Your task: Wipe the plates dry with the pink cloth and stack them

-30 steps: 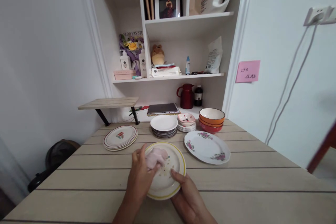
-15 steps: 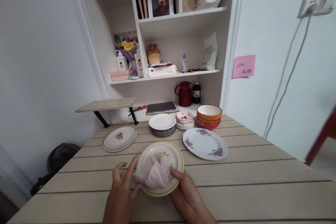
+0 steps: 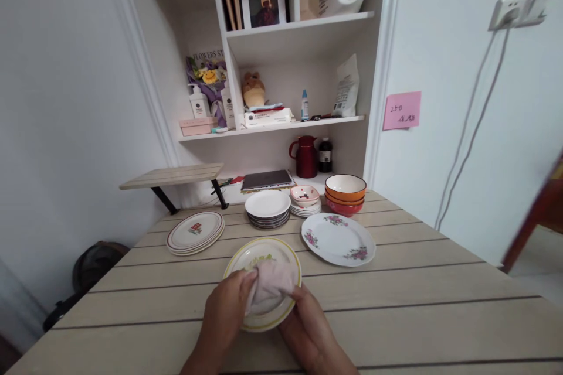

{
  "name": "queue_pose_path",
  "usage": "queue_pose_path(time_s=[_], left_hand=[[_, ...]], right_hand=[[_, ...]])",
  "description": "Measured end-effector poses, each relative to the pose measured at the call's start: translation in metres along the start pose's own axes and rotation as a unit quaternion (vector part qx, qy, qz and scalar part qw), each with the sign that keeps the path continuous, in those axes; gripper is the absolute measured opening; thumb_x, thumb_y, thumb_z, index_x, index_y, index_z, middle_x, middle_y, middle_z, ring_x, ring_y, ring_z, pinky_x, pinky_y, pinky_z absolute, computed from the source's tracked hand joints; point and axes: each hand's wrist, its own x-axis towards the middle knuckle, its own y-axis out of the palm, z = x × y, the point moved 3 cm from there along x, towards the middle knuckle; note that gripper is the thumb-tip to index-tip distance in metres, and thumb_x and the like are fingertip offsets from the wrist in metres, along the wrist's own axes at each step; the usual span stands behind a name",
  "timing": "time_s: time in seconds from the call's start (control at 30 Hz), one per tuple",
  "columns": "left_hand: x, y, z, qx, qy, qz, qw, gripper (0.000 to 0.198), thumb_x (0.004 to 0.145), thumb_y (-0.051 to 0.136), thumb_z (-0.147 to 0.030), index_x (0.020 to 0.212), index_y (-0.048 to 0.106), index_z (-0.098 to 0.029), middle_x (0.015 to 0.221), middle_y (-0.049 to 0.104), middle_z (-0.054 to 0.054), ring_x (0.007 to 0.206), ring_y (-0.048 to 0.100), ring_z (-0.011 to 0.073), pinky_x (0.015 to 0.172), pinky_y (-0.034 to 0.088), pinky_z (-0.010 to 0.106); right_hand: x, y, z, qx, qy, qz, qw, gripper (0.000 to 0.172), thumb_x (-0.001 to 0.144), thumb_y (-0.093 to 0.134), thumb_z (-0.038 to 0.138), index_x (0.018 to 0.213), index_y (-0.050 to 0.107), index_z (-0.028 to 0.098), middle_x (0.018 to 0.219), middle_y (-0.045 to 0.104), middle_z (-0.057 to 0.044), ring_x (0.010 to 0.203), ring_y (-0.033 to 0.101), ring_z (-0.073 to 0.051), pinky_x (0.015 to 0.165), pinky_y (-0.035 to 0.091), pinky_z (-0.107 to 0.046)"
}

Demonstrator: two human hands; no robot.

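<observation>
A white plate [image 3: 246, 255] with a yellow rim and a green printed pattern is held above the near part of the table. My right hand [image 3: 308, 322] grips its right edge, thumb on top and fingers underneath. A pale pink cloth [image 3: 275, 282] lies bunched on the plate's face. My left hand [image 3: 231, 304] is closed on the cloth's left side, over the left part of the plate. The right thumb is close to the cloth's right end; whether it presses on it I cannot tell.
Behind the plate stand a stack of oval plates [image 3: 196, 233], a stack of round plates [image 3: 268, 204], small dishes [image 3: 305, 196] and stacked bowls [image 3: 345, 188]. A large floral plate [image 3: 338, 240] lies to the right. Shelves [image 3: 299, 35] rise at the back; a small raised shelf [image 3: 171, 176] stands left.
My left hand has gone from spread fingers beside the plate to closing on the cloth, which is now more bunched and further right. The right hand still holds the plate. The view has shifted slightly.
</observation>
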Motion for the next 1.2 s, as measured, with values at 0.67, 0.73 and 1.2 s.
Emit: queue_pose_path(time_s=[0.67, 0.73, 1.2], left_hand=[[-0.007, -0.038, 0.031, 0.129, 0.244, -0.145, 0.95, 0.043, 0.092, 0.041, -0.019, 0.128, 0.058, -0.038, 0.151, 0.04, 0.003, 0.141, 0.032, 0.0272, 0.114, 0.027, 0.051], [-0.01, -0.036, 0.031, 0.164, 0.332, -0.075, 0.926, 0.048, 0.091, 0.046, -0.016, 0.129, 0.054, -0.044, 0.152, 0.039, -0.002, 0.143, 0.027, 0.0266, 0.116, 0.018, 0.055], [0.009, 0.001, -0.023, 0.142, 0.342, 0.053, 0.928, 0.049, 0.077, 0.071, -0.018, 0.124, 0.058, -0.025, 0.154, 0.034, 0.007, 0.143, 0.026, 0.0255, 0.118, 0.022, 0.05]], right_hand=[[0.001, -0.007, 0.0, 0.026, 0.024, -0.019, 0.999, 0.045, 0.071, 0.075, 0.031, 0.112, 0.068, 0.014, 0.102, 0.075, -0.012, 0.1, 0.067, -0.027, 0.09, 0.05, -0.044], [0.001, -0.008, 0.0, 0.013, 0.03, 0.0, 0.999, 0.047, 0.072, 0.074, 0.034, 0.114, 0.067, 0.015, 0.106, 0.074, -0.013, 0.1, 0.066, -0.028, 0.09, 0.049, -0.046], [-0.002, 0.004, 0.001, -0.003, 0.087, 0.052, 0.995, 0.041, 0.076, 0.072, 0.033, 0.113, 0.068, 0.015, 0.11, 0.072, -0.012, 0.105, 0.064, -0.027, 0.09, 0.05, -0.043]])
